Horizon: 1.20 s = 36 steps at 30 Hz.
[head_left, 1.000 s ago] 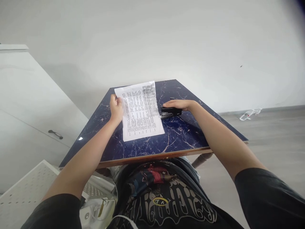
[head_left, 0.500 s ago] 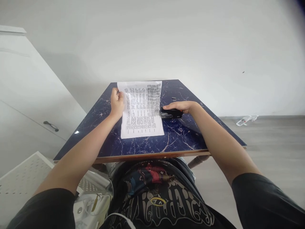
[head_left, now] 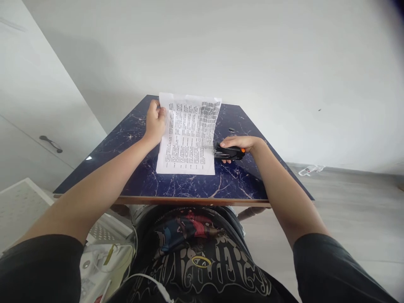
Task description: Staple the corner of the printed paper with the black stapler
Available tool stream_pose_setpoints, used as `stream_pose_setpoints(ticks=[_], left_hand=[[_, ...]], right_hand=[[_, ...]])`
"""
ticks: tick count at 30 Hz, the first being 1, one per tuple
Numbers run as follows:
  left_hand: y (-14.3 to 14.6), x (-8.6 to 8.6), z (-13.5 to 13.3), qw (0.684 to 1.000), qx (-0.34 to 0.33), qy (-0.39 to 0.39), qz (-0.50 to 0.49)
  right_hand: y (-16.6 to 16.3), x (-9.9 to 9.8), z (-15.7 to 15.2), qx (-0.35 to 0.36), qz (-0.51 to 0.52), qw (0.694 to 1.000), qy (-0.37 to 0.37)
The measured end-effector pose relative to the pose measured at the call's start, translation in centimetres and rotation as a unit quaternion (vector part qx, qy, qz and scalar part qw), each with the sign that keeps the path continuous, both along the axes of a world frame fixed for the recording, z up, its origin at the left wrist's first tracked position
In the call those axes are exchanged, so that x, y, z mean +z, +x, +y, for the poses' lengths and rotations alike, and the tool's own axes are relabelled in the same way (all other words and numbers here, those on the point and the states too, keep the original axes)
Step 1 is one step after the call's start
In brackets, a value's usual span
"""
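A printed sheet of paper [head_left: 187, 136] stands tilted up from the dark blue marbled table [head_left: 151, 185], its near edge resting on the top. My left hand [head_left: 154, 122] pinches the sheet's left edge near the top, fingers closed. My right hand [head_left: 238, 145] is wrapped round a black stapler [head_left: 229, 152] with an orange spot, held at the sheet's right edge about halfway down. The stapler's jaw touches the paper edge.
A small dark object [head_left: 231, 130] lies on the table beyond the stapler. A white cabinet with a dark handle [head_left: 50, 144] stands at left. White perforated panels [head_left: 19, 202] sit low at left. A clear plastic bottle [head_left: 311, 169] lies on the grey floor at right.
My left hand has lifted the sheet's far end off the table so it stands more upright. My right hand has picked the stapler up slightly against the sheet's right edge. The camera shifted.
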<state>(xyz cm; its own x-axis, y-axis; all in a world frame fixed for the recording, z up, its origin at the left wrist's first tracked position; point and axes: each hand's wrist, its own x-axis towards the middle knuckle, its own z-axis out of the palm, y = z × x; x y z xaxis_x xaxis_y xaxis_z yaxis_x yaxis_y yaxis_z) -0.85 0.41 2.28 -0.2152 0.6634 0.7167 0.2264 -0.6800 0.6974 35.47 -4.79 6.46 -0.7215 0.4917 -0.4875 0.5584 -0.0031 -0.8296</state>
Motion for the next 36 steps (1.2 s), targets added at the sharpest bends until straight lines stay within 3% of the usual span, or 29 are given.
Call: stream_pose_setpoints(ticks=[8,27,36], left_hand=[[0.1,-0.1,0.0,1.0,-0.008,-0.007,-0.006],[0.2,-0.1,-0.2,0.998,0.016,0.014,0.056],[-0.4,1.2,-0.6,0.997,-0.026,0.034,0.059]], right_hand=[[-0.8,-0.1,0.1,0.034,-0.008,0.999,0.015],[-1.5,0.1,-0.1,0.034,-0.026,0.999,0.002],[-3.0,0.3,-1.2,0.023,-0.021,0.999,0.026]])
